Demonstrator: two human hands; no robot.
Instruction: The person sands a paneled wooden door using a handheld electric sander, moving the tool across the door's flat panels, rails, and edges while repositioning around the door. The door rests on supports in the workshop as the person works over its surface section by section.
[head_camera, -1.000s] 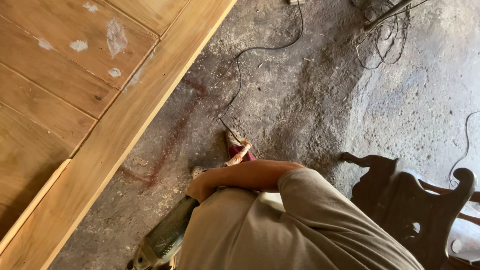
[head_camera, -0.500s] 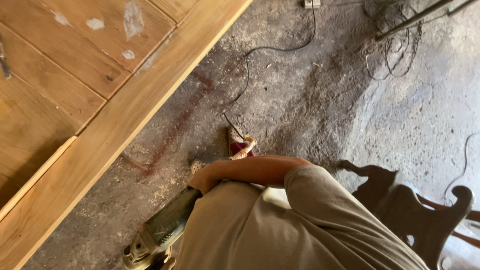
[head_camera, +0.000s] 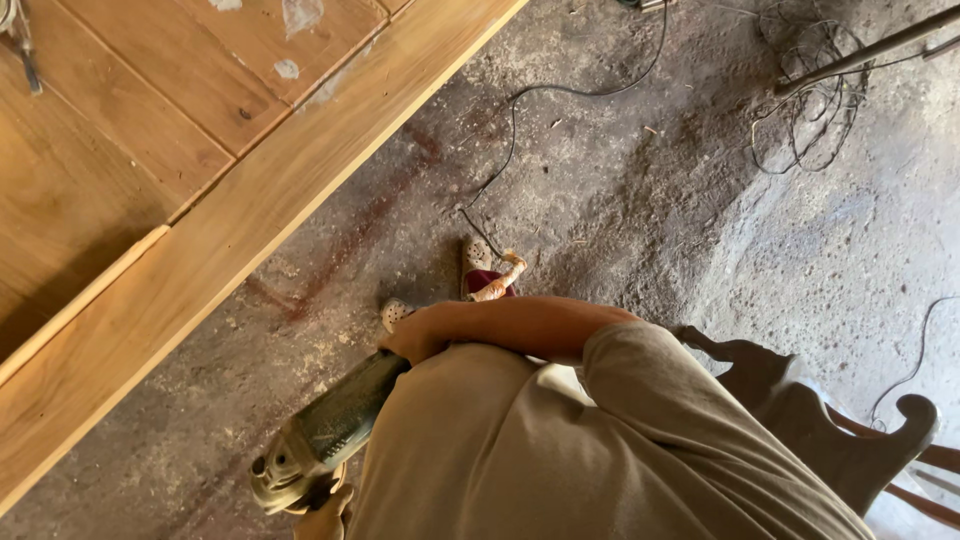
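Observation:
A grey-green angle grinder (head_camera: 325, 435) hangs low over the dusty concrete floor, its round head toward the bottom left. My right hand (head_camera: 415, 338) is wrapped around the rear of its body, the bare forearm crossing in front of my beige shirt (head_camera: 560, 450). My left hand (head_camera: 322, 515) shows only as fingers at the bottom edge, closed on the grinder just under its head. A black power cable (head_camera: 510, 130) trails from behind my feet (head_camera: 482, 268) across the floor toward the top edge.
A large wooden panel (head_camera: 200, 240) with a broad frame board fills the left side, white filler patches near its top. A carved dark wooden chair (head_camera: 820, 430) stands at the right. Tangled wires (head_camera: 810, 120) and a metal rod (head_camera: 870, 50) lie at the top right.
The view has drifted, so the wooden panel sits a little further right in frame. Both hands keep their hold on the grinder, which stays in about the same place.

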